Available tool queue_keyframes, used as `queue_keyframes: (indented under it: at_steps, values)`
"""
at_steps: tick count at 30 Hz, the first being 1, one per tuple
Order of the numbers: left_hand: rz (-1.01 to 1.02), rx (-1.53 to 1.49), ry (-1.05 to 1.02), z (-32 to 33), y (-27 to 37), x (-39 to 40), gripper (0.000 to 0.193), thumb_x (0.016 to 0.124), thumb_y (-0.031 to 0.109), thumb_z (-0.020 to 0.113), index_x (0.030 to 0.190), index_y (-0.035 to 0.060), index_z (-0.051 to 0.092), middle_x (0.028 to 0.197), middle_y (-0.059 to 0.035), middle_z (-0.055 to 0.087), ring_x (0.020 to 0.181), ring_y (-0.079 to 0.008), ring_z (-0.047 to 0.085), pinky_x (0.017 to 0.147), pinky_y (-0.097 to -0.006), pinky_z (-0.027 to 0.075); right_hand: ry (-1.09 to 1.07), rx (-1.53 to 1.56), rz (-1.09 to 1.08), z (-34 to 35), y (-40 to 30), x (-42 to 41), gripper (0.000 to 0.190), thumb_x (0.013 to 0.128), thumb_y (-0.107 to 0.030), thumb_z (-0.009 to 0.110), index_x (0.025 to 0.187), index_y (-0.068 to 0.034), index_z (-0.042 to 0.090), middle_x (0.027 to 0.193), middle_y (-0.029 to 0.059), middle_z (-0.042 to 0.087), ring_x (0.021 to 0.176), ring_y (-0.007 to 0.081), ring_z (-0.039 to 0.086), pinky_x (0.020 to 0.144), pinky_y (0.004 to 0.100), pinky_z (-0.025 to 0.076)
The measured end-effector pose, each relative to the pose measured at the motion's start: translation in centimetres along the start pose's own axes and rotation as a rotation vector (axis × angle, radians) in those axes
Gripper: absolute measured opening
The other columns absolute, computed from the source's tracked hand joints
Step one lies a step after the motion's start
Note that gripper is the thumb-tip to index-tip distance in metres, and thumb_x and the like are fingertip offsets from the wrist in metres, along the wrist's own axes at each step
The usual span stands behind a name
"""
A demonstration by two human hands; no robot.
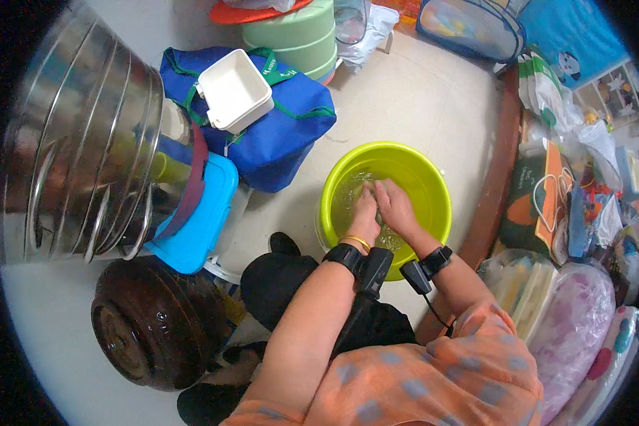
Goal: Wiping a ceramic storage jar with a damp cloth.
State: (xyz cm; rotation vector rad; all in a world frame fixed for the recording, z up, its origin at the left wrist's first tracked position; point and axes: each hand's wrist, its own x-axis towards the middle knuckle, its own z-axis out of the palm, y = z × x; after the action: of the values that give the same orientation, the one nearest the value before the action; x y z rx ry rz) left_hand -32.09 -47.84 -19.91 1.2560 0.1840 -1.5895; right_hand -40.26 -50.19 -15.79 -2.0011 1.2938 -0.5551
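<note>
A lime-green plastic bucket (441,213) with rippling water (346,194) stands on the floor before me. Both my hands are inside its rim, close together at the water. My left hand (366,213) wears a gold bangle at the wrist, and its fingers meet those of my right hand (394,205). Something pale or greenish may lie between the fingers, but I cannot tell what it is. Each wrist carries a black strap with a small black device. The fingertips are partly hidden by the hands and the water.
A blue fabric bag (298,106) bears a white plastic box (237,88). Stacked steamer pots (85,144) in steel, a blue plastic lid (191,229) and a brown glazed jar (160,325) are at left. Wrapped packages (575,314) and bags line the right, past a dark red ledge (492,175).
</note>
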Motion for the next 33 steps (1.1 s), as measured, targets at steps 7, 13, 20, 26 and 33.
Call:
queue_keyframes:
  at_steps: [7,13,20,26,33]
  values:
    - [-0.057,0.098,0.060,-3.8,-2.2,2.6,0.050,0.097,0.045,0.035,0.126,0.0063,0.049,0.116,-0.0095,0.059,0.102,-0.0255,0.059,0.086,-0.0436,0.048,-0.336,0.647,0.683,2.1,2.3,1.8,0.043,0.098,-0.037,0.041,0.103,0.000,0.062,0.097,0.0147,0.066,0.083,0.0271,0.063,0.075,0.0402,0.049]
    - [0.056,0.205,0.152,-4.7,0.0,1.7,0.043,0.098,0.039,0.038,0.121,0.0052,0.051,0.111,-0.0100,0.060,0.099,-0.0257,0.061,0.082,-0.0426,0.050,-0.012,1.089,0.842,2.9,11.4,3.6,0.049,0.095,-0.043,0.046,0.114,0.000,0.058,0.094,0.0093,0.065,0.080,0.0218,0.062,0.075,0.0384,0.050]
    - [0.035,0.088,0.105,-5.4,1.1,0.8,0.042,0.096,0.036,0.040,0.122,0.0046,0.051,0.113,-0.0099,0.058,0.097,-0.0257,0.060,0.079,-0.0442,0.050,-0.202,-0.083,0.226,5.4,13.1,0.3,0.046,0.077,-0.028,0.068,0.117,-0.008,0.058,0.108,0.0177,0.064,0.099,0.0322,0.061,0.084,0.0395,0.048]
    - [0.075,0.110,0.228,-6.6,1.9,1.1,0.045,0.096,0.039,0.041,0.124,0.0044,0.049,0.110,-0.0089,0.058,0.093,-0.0248,0.061,0.078,-0.0429,0.051,-0.676,-0.385,0.224,9.2,12.5,0.1,0.045,0.077,-0.025,0.066,0.119,-0.012,0.059,0.117,0.0187,0.060,0.106,0.0338,0.058,0.089,0.0387,0.047]
    - [-0.023,0.183,0.231,-3.9,1.7,0.3,0.052,0.097,0.044,0.037,0.129,0.0044,0.046,0.119,-0.0128,0.055,0.103,-0.0283,0.058,0.086,-0.0462,0.049,-0.303,0.764,0.669,6.0,12.4,0.2,0.035,0.092,-0.027,0.050,0.123,-0.011,0.055,0.115,0.0078,0.062,0.100,0.0242,0.061,0.087,0.0368,0.051]
